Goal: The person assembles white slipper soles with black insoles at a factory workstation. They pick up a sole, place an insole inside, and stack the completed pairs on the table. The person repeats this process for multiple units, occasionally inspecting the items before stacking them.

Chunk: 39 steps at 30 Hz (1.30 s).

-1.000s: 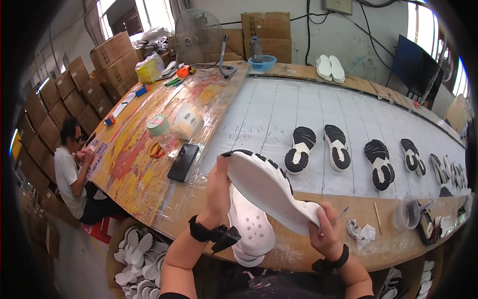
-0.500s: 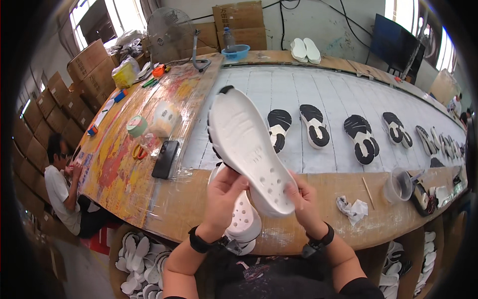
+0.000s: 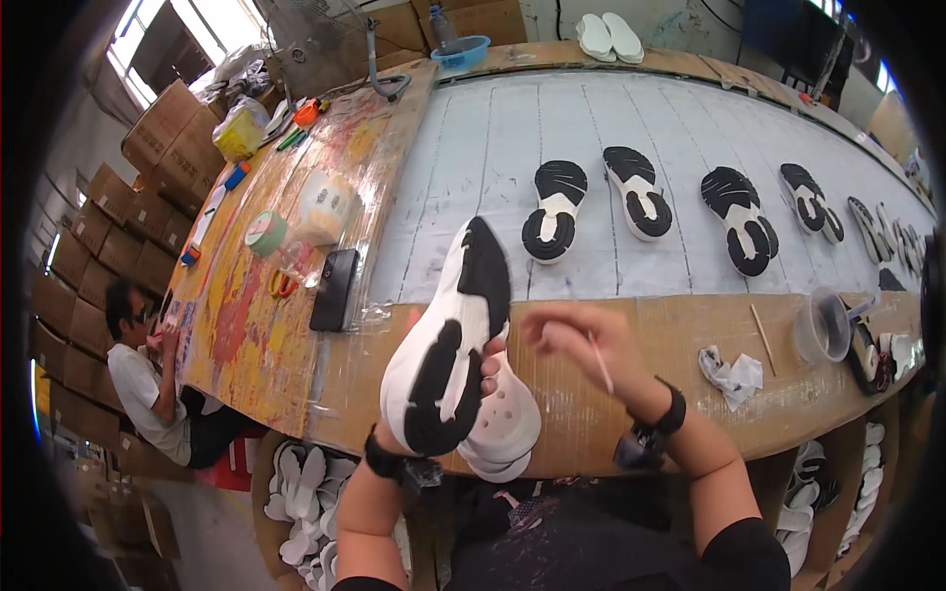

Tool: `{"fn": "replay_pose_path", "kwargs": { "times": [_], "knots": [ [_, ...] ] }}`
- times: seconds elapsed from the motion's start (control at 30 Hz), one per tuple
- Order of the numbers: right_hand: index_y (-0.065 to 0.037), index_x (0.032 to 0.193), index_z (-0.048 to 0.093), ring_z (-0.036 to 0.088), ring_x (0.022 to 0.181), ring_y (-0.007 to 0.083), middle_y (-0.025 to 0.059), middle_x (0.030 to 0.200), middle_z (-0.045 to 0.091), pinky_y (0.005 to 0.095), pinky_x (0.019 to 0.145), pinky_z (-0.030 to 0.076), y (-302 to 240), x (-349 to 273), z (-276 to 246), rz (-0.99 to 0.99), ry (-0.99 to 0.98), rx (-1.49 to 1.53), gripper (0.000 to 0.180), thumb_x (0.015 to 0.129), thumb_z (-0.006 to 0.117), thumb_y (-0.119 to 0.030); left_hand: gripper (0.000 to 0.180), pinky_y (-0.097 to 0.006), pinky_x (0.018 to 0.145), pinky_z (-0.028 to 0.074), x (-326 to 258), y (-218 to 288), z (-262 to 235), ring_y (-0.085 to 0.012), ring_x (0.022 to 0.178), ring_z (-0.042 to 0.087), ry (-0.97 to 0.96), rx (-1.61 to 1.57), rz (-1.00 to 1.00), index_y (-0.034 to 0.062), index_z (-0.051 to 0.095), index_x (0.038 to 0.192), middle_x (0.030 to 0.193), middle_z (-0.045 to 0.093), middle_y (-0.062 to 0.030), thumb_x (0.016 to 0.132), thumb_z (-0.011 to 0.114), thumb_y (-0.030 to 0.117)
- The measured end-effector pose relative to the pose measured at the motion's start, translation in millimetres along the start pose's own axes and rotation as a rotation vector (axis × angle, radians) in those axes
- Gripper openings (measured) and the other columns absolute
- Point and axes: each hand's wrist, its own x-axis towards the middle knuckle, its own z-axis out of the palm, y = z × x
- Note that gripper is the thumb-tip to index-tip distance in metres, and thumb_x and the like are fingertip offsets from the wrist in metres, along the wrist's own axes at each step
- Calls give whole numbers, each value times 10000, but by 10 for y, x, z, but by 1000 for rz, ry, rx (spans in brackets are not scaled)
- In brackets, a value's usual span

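A white shoe sole with black tread pads stands tilted over the front edge of the table, its underside toward me. My left hand is closed round it, mostly hidden behind the sole, with fingertips at its right edge. To the right of the sole, my right hand is raised with fingers curled. A thin pale pen-like stick lies across it, blurred. Below and behind the held sole, more white soles with round holes lie stacked at the table edge.
Black-and-white soles lie across the white board. A phone, a lidded jar and scissors are on the left. Crumpled tissue, a wooden stick and a plastic tub are on the right. A person sits at left.
The sole has turned from its holed inner face to its treaded underside and moved left and lower. My right hand has let go of it and moved away with the thin stick.
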Motion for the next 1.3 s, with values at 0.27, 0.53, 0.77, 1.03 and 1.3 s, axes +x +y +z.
{"fn": "replay_pose_path", "kwargs": {
  "times": [0.27,0.53,0.77,1.03,1.3],
  "knots": [
    [73,1199,416,528,989,349,254,1089,528,375,865,411,947,1309,-803,32,143,-981,709,682,701,-318,445,-271,752,442,-219,140,-53,-195,847,577,343,1945,321,-44,458,1193,987,590,-152,827,574,180],
    [47,1270,295,416,1134,403,296,1252,380,442,936,341,1302,1563,-947,-116,187,-1478,904,550,747,-259,241,-268,678,438,-217,179,187,-177,821,553,483,2139,211,39,624,1008,970,573,-125,804,596,163],
    [61,1173,443,548,1001,214,139,1112,536,328,862,444,99,510,-885,-30,454,374,550,680,581,-141,465,-270,888,362,-45,477,-189,-173,1099,438,281,1682,591,9,361,1293,1240,441,-106,885,511,172],
    [29,1271,355,475,1114,248,165,1208,473,362,975,336,-268,-707,-400,-130,150,138,783,577,672,-143,441,-219,762,421,344,427,548,-76,868,508,311,924,929,1,398,1250,944,528,-35,926,437,296],
    [50,1152,489,577,866,123,79,1001,595,238,747,459,-300,-539,-408,131,54,9,350,873,515,-161,697,-293,841,431,65,274,988,-164,1044,505,-205,881,688,5,280,1327,1167,505,-125,814,612,339]
  ]
}}
